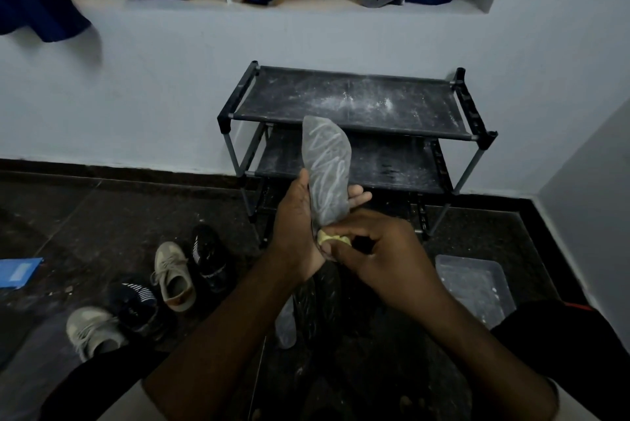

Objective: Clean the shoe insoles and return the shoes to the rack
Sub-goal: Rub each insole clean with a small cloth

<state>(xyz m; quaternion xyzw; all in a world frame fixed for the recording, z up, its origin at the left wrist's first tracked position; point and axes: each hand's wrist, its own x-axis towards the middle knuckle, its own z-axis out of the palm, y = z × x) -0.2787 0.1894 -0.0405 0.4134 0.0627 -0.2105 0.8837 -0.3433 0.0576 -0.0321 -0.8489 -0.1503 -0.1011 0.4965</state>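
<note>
Head view: a person's left hand (295, 219) grips a grey, white-streaked insole (327, 165) upright in front of a dusty black shoe rack (354, 103). The right hand (375, 247) pinches a yellow cloth (332, 239) against the insole's lower end. Four shoes (174, 276) lie on the dark floor (102, 216) to the left; a clear plastic tub (474, 284) sits to the right

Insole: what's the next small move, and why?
Probably slide the sponge up the insole toward its toe. The right hand pinches the sponge at the heel end, white streaks cover the surface above it, and the left hand grips the insole upright.
</note>
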